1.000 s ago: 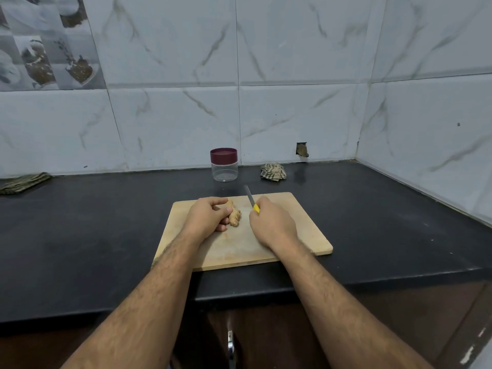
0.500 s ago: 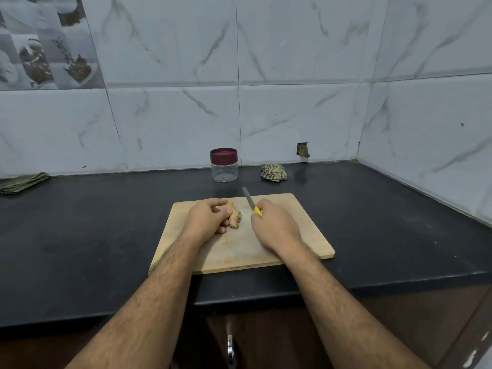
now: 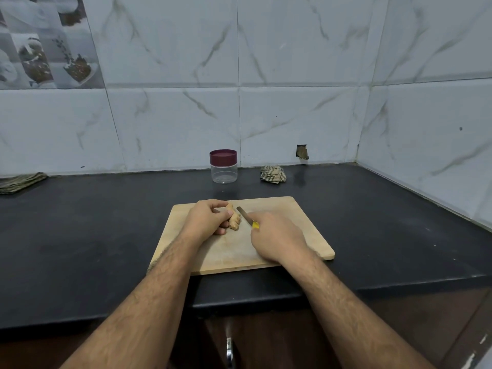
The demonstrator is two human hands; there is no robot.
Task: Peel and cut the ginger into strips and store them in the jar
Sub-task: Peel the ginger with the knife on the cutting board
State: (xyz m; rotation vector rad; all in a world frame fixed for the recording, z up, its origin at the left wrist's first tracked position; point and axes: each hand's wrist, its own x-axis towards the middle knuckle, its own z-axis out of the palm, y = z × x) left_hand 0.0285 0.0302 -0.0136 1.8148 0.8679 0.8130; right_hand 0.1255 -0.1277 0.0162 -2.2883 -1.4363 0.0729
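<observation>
On the wooden cutting board (image 3: 300, 230) near the counter's (image 3: 80, 235) front edge, left hand (image 3: 206, 218) grips ginger (image 3: 234, 219); right hand (image 3: 277, 237) grips the yellow-handled knife (image 3: 246, 216). Lidded, unlabelled jar (image 3: 223, 166) stands by the back edge.

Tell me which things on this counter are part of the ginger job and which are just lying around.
For the job:
ginger, held by the left hand
knife, gripped by the right hand
wooden cutting board
jar, lid on

Lying about:
crumpled cloth
folded cloth
</observation>
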